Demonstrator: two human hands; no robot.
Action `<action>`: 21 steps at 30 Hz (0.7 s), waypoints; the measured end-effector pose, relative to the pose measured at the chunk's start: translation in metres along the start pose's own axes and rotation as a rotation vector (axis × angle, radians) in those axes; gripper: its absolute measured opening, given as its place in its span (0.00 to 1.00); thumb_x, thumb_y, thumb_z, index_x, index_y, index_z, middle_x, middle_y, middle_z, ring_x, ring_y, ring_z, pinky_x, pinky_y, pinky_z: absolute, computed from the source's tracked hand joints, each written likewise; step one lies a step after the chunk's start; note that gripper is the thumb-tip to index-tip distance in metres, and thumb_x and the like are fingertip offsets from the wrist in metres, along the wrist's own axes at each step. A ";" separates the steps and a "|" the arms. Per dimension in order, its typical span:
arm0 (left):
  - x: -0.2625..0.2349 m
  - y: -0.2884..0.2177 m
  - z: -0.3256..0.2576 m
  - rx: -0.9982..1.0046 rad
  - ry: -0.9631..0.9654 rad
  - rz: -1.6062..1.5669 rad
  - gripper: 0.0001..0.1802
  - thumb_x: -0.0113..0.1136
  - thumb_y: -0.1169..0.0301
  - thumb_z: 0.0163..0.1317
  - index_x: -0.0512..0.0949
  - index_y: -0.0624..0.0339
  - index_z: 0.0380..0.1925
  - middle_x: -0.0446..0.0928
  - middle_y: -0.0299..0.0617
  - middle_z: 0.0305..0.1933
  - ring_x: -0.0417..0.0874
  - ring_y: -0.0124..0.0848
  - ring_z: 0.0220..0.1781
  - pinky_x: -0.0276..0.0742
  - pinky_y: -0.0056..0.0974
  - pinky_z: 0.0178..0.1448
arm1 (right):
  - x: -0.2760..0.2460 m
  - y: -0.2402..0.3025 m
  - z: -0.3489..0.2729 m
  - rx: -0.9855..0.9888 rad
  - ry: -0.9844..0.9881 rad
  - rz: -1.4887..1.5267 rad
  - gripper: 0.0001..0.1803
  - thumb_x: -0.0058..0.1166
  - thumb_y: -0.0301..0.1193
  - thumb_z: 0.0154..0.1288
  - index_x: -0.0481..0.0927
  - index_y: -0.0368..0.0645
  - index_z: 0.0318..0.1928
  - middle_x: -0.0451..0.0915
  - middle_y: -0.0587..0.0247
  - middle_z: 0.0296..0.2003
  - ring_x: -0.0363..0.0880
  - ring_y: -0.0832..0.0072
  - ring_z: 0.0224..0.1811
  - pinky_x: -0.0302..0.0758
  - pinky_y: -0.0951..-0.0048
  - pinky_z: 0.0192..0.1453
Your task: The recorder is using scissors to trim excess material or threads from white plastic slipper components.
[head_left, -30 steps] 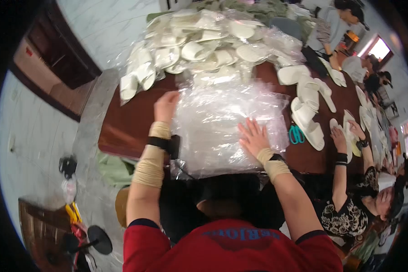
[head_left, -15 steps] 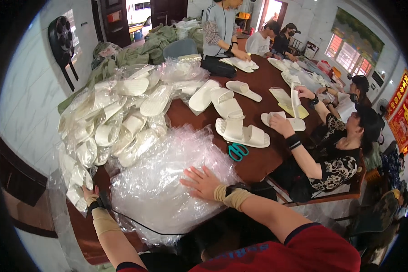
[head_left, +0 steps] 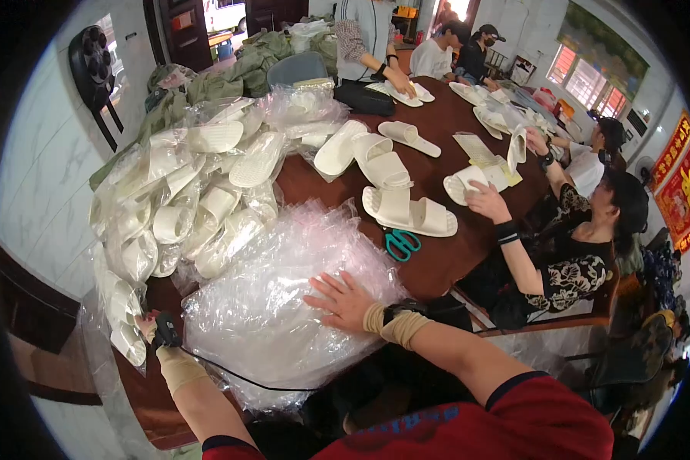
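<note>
At the table's left edge, my left hand [head_left: 150, 326] grips the side of a bagged pair of white slippers [head_left: 124, 310]; its fingertips are partly hidden. My right hand [head_left: 343, 301] lies flat with fingers spread on a big stack of clear plastic bags [head_left: 261, 318], holding nothing. Beyond the stack lies a heap of bagged white slippers [head_left: 207, 203]. Loose white slippers [head_left: 418, 215] sit to the right of the heap, with teal-handled scissors [head_left: 401, 244] just in front of them.
The dark red-brown table [head_left: 441, 264] stretches away to the right. A co-worker [head_left: 567, 253] on the right handles white slippers over yellowish sheets [head_left: 479, 157]. Another person [head_left: 368, 46] stands at the far side near a black pouch [head_left: 364, 98]. Green sacks [head_left: 238, 77] pile up behind the heap.
The bagged slippers at my left hand have turned slightly and stand out more clearly. My right hand stays on the bags. The co-worker at right has moved a slipper up and to the right.
</note>
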State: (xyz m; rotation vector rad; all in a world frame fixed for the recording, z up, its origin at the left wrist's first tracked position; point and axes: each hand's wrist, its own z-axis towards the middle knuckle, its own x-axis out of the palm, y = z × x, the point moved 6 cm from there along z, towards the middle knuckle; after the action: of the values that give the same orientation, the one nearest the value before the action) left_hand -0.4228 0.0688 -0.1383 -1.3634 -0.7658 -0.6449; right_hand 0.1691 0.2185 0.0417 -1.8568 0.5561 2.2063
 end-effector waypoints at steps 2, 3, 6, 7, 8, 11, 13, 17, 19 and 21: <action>-0.020 -0.050 -0.041 0.716 -0.939 0.456 0.25 0.55 0.60 0.62 0.67 0.66 0.53 0.74 0.46 0.49 0.76 0.38 0.52 0.76 0.38 0.52 | 0.002 0.000 0.001 -0.003 -0.003 -0.003 0.32 0.39 0.51 0.68 0.52 0.63 0.71 0.46 0.60 0.72 0.43 0.58 0.74 0.40 0.44 0.72; -0.013 -0.038 -0.039 0.698 -0.941 0.452 0.25 0.55 0.60 0.62 0.67 0.66 0.53 0.74 0.46 0.49 0.76 0.38 0.52 0.76 0.38 0.52 | 0.004 -0.003 -0.001 0.010 0.006 -0.006 0.33 0.40 0.50 0.67 0.53 0.63 0.71 0.46 0.60 0.72 0.43 0.57 0.74 0.40 0.43 0.72; 0.043 -0.054 -0.087 0.484 -1.453 1.433 0.22 0.54 0.69 0.61 0.68 0.71 0.53 0.73 0.49 0.51 0.73 0.44 0.57 0.79 0.44 0.55 | 0.001 -0.002 0.000 0.001 0.014 0.016 0.33 0.42 0.49 0.67 0.53 0.63 0.70 0.47 0.59 0.72 0.44 0.57 0.74 0.41 0.43 0.72; 0.064 -0.067 -0.102 0.485 -1.472 1.449 0.22 0.54 0.69 0.61 0.68 0.71 0.53 0.73 0.49 0.51 0.73 0.44 0.57 0.79 0.44 0.55 | -0.001 0.002 0.000 -0.004 0.012 0.023 0.33 0.43 0.49 0.66 0.53 0.63 0.70 0.47 0.58 0.72 0.44 0.57 0.74 0.41 0.42 0.72; 0.079 -0.079 -0.119 0.805 -1.379 0.779 0.23 0.55 0.69 0.61 0.68 0.72 0.53 0.73 0.49 0.52 0.74 0.43 0.56 0.79 0.43 0.55 | 0.000 0.002 0.001 -0.022 -0.019 0.020 0.33 0.44 0.49 0.66 0.54 0.63 0.70 0.47 0.58 0.72 0.44 0.56 0.74 0.42 0.42 0.71; 0.174 -0.044 -0.097 0.940 -1.160 0.086 0.21 0.55 0.70 0.62 0.69 0.72 0.52 0.73 0.49 0.52 0.76 0.40 0.54 0.77 0.41 0.59 | 0.006 -0.013 -0.010 0.020 -0.018 -0.035 0.34 0.44 0.49 0.66 0.54 0.62 0.70 0.46 0.58 0.72 0.45 0.56 0.74 0.43 0.42 0.71; 0.259 -0.062 -0.113 0.947 -0.903 0.252 0.20 0.53 0.71 0.64 0.69 0.72 0.52 0.74 0.49 0.49 0.76 0.38 0.52 0.75 0.39 0.60 | 0.008 -0.003 -0.003 -0.027 -0.059 -0.024 0.33 0.41 0.51 0.66 0.55 0.62 0.70 0.48 0.57 0.72 0.46 0.56 0.73 0.45 0.41 0.71; 0.361 -0.064 -0.146 0.947 -0.867 1.109 0.19 0.50 0.67 0.66 0.70 0.61 0.55 0.69 0.48 0.58 0.72 0.37 0.58 0.73 0.40 0.60 | 0.007 0.012 0.006 -0.073 -0.085 -0.043 0.36 0.46 0.49 0.63 0.53 0.63 0.71 0.45 0.59 0.73 0.44 0.54 0.74 0.45 0.34 0.68; 0.454 0.006 -0.097 0.760 -0.849 0.424 0.23 0.48 0.63 0.69 0.65 0.56 0.62 0.67 0.43 0.62 0.68 0.36 0.62 0.69 0.41 0.63 | 0.006 -0.018 -0.006 -0.015 -0.056 -0.096 0.35 0.44 0.49 0.65 0.52 0.64 0.71 0.44 0.60 0.73 0.43 0.58 0.75 0.43 0.37 0.70; 0.476 0.026 -0.101 0.676 -0.784 0.472 0.25 0.45 0.60 0.70 0.62 0.55 0.64 0.64 0.43 0.66 0.66 0.38 0.65 0.68 0.42 0.65 | 0.008 -0.011 0.000 -0.019 0.045 -0.084 0.33 0.33 0.53 0.70 0.46 0.67 0.72 0.38 0.63 0.74 0.33 0.61 0.76 0.34 0.44 0.74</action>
State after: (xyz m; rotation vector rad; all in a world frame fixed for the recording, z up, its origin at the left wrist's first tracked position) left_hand -0.1028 -0.0138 0.2194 -1.0685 -1.0918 0.5367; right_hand 0.1722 0.2279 0.0325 -1.9070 0.4576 2.1283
